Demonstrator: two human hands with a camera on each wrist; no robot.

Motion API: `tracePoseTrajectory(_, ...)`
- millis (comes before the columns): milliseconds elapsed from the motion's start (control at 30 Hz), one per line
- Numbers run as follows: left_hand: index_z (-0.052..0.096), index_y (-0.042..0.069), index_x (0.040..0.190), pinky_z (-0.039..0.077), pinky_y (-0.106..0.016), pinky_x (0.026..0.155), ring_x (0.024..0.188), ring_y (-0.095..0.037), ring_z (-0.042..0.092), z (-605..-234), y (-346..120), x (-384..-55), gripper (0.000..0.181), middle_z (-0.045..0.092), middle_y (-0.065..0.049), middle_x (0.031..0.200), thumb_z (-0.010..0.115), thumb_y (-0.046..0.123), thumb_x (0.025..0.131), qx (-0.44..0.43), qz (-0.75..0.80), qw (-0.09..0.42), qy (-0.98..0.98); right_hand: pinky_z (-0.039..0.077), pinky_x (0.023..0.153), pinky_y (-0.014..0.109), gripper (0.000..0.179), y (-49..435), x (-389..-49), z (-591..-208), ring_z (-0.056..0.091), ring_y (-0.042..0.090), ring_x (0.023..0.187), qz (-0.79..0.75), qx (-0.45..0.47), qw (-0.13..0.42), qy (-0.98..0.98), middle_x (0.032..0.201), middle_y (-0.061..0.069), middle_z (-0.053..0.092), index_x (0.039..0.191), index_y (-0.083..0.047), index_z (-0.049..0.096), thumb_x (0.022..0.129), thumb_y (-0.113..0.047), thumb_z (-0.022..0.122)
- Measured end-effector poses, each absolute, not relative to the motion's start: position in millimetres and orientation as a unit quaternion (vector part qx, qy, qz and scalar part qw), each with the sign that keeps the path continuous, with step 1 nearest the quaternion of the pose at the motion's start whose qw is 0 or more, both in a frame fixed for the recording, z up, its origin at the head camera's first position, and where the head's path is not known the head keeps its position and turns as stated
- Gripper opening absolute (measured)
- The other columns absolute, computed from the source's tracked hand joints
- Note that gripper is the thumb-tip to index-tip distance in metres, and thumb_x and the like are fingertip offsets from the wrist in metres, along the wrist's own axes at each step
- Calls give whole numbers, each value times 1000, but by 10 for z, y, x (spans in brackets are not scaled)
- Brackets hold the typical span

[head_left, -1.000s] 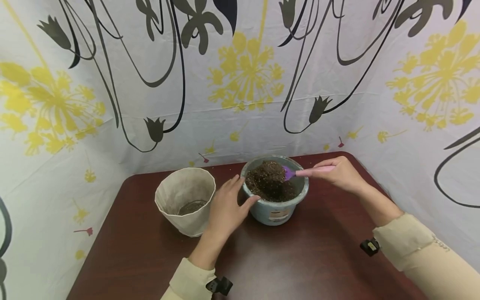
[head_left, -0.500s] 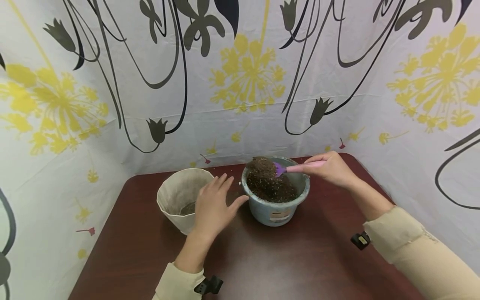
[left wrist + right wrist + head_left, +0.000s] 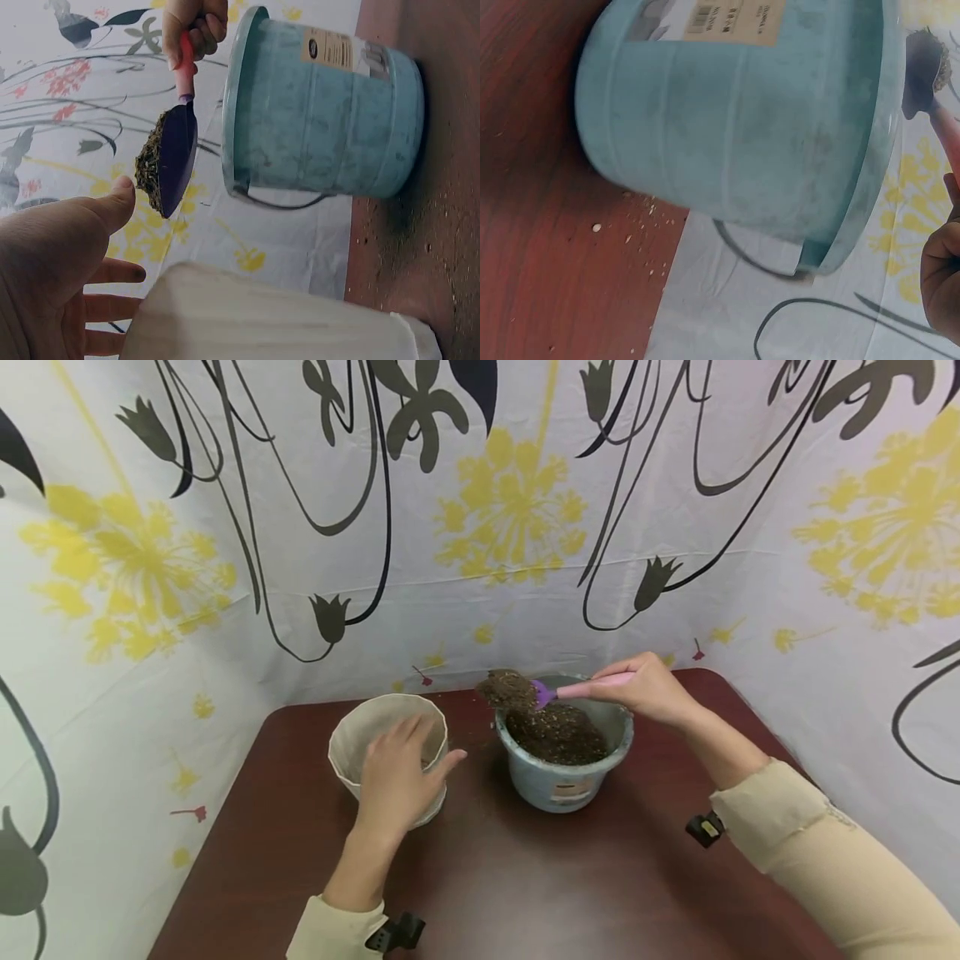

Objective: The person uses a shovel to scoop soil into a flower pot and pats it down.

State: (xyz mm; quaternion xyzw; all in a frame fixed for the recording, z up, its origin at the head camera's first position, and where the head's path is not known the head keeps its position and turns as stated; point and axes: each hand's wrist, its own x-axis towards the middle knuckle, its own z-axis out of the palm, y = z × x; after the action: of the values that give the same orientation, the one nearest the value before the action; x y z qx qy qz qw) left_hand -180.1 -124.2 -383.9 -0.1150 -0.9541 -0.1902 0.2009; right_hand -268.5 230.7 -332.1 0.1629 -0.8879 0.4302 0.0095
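Note:
My right hand grips the pink handle of a purple-bladed trowel. The blade carries a heap of dark soil above the left rim of a blue-green bucket. More loose soil lies inside that bucket. My left hand is spread, its fingers over the near right rim of a whitish pot; whether they touch it I cannot tell. In the left wrist view, the left thumb points toward the loaded trowel, and the pot's outer wall stands below the fingers.
Both containers stand on a dark red-brown table. Crumbs of soil are scattered on it beside the bucket, as the right wrist view shows. A flower-patterned cloth hangs close behind the table and along both sides. The bucket has a thin handle.
The loaded trowel has risen from the bucket's soil and moved left to its rim. My left hand has let go of the bucket rim and moved left to the whitish pot.

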Motion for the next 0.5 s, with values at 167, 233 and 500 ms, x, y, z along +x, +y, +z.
tracePoseTrajectory(167,65,8,136,39,-60,107,131,-37,53,-3873,-1371,-1799,57,61,-13,140,63,50,98,-102,-199,210,-952,53,70,25,27,2133,-2780,-3303,69,10,90,406,188,18,-894,94,-8,78,96,-26,84,81,-49,83)
tracePoseTrajectory(233,65,8,136,39,-61,107,131,-37,54,-3888,-1427,-1794,56,61,-14,140,62,49,99,-95,-197,212,-953,54,74,27,28,2050,-2811,-3300,69,11,92,412,190,10,-891,95,-7,78,95,-25,84,80,-49,84)
tracePoseTrajectory(500,68,6,131,37,-62,106,128,-39,55,-3954,-1715,-1739,56,63,-17,136,66,49,95,-58,-176,232,-955,56,80,31,28,1675,-2912,-3276,70,17,91,450,209,-21,-868,92,-1,78,92,-18,85,81,-44,85)
